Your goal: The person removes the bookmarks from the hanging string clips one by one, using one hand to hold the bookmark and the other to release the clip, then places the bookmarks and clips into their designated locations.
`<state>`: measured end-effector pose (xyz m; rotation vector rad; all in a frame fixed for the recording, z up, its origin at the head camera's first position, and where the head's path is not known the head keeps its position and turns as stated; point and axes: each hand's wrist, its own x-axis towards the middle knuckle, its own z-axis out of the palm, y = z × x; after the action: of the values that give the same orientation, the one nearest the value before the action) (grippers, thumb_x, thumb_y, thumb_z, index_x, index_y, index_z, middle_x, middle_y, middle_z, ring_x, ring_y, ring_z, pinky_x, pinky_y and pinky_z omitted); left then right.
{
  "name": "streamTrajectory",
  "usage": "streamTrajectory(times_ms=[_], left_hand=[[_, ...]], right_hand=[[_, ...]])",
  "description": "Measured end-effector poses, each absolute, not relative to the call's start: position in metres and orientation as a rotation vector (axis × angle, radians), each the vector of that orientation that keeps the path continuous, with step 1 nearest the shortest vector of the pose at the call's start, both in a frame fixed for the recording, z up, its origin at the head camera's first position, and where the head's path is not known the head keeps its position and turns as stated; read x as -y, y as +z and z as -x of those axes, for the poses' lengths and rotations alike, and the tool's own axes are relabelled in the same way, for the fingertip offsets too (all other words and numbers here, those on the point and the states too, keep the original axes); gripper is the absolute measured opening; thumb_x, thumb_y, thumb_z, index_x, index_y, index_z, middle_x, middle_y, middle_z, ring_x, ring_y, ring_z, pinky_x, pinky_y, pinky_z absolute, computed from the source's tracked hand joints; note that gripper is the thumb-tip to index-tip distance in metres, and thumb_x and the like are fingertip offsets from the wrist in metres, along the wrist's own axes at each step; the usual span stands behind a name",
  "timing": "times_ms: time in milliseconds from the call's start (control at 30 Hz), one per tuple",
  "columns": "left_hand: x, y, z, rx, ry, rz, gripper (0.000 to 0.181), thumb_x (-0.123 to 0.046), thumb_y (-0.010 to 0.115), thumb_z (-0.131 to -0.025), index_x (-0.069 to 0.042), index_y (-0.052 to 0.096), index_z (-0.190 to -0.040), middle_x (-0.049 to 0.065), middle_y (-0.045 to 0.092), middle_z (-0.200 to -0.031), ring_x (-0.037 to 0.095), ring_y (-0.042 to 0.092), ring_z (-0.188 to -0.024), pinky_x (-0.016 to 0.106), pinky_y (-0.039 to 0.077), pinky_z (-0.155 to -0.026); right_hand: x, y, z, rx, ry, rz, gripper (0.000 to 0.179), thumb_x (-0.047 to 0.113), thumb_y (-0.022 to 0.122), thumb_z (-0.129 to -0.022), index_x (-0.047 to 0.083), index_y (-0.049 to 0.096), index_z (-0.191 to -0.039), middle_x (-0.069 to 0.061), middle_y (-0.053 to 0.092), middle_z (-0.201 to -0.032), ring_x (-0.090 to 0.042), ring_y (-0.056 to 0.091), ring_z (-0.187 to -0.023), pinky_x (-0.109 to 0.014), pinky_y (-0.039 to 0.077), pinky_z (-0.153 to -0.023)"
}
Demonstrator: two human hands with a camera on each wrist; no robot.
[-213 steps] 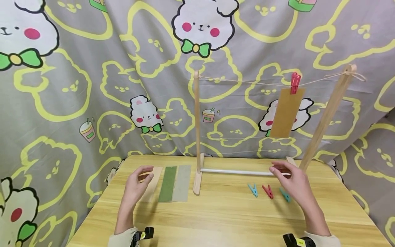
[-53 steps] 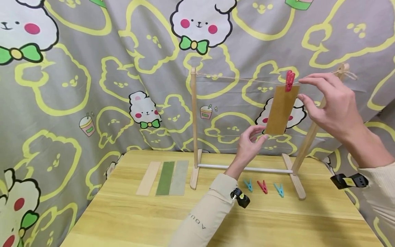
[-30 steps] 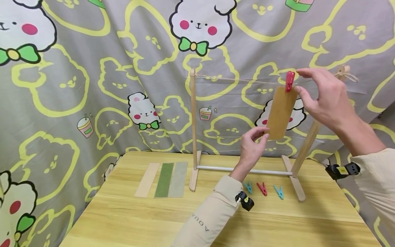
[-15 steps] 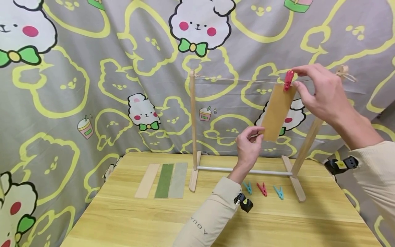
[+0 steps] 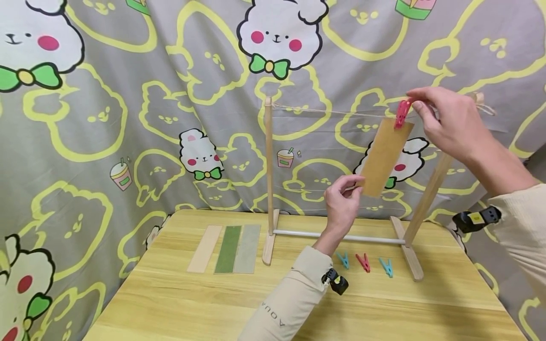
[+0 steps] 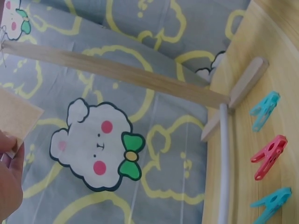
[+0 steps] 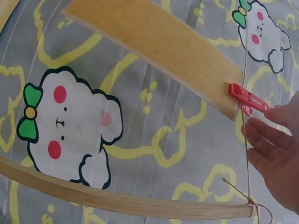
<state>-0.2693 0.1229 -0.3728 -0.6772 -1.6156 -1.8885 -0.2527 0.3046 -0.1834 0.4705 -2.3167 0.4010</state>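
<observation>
A brown rectangular strip point(image 5: 384, 156) hangs tilted from a string point(image 5: 332, 112), with a red clothespin point(image 5: 402, 114) on its top edge. My left hand point(image 5: 341, 201) pinches the strip's lower left corner between thumb and fingers; the left wrist view shows that corner point(image 6: 18, 112) at the fingertips. Up at the string, my right hand point(image 5: 454, 118) holds the handle end of the red clothespin. In the right wrist view, fingertips of the right hand point(image 7: 278, 144) meet the handles of the clothespin point(image 7: 247, 96), whose other end sits on the strip point(image 7: 173, 51).
The string runs between two wooden posts point(image 5: 269, 166) joined low down by a white rod point(image 5: 298, 233). Two blue clothespins point(image 5: 386, 267) and a red one point(image 5: 363, 262) lie on the table point(image 5: 192, 303). Beige point(image 5: 204, 248), green point(image 5: 228, 249) and grey point(image 5: 247, 249) strips lie left.
Both hands have come from over the table to the hanging strip. The left hand has taken its lower corner, tilting it; the right fingers have moved up onto the clothespin's handles.
</observation>
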Motion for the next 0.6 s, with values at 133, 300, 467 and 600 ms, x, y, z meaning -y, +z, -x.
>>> streamTrajectory(times_ms=[133,300,467,600], left_hand=[[-0.121,-0.374,0.269,1.618,-1.879,0.671,0.025,0.021,0.07,-0.082,0.003,0.076,-0.099,0.016,0.075,-0.095,0.025,0.075,-0.09,0.026,0.061,-0.079],[-0.12,-0.374,0.268,1.627,-1.875,0.659,0.025,0.021,0.071,-0.082,0.003,0.076,-0.099,0.016,0.076,-0.095,0.025,0.075,-0.091,0.025,0.061,-0.079],[-0.118,-0.371,0.262,1.632,-1.848,0.674,0.022,0.022,0.07,-0.082,0.007,0.074,-0.098,0.02,0.074,-0.095,0.031,0.074,-0.091,0.03,0.062,-0.078],[-0.111,-0.359,0.248,1.625,-1.818,0.707,0.02,0.024,0.068,-0.081,0.011,0.072,-0.096,0.023,0.073,-0.094,0.034,0.074,-0.091,0.034,0.063,-0.078]], right_hand=[[-0.304,-0.178,0.254,2.381,0.344,-0.459,0.035,0.013,0.046,-0.109,-0.003,0.061,-0.136,-0.026,0.067,-0.103,-0.031,0.051,-0.077,-0.035,0.034,-0.065],[-0.304,-0.172,0.253,2.482,0.388,-0.412,0.039,0.019,0.041,-0.111,-0.002,0.059,-0.138,-0.03,0.068,-0.11,-0.039,0.058,-0.085,-0.041,0.036,-0.068],[-0.308,-0.17,0.251,2.53,0.594,-0.375,0.047,0.03,0.042,-0.11,0.001,0.058,-0.143,-0.031,0.065,-0.126,-0.018,0.062,-0.105,-0.029,0.038,-0.076],[-0.312,-0.168,0.251,2.559,0.752,-0.359,0.049,0.035,0.047,-0.109,0.002,0.058,-0.143,-0.019,0.069,-0.121,0.008,0.048,-0.091,-0.016,0.035,-0.072]])
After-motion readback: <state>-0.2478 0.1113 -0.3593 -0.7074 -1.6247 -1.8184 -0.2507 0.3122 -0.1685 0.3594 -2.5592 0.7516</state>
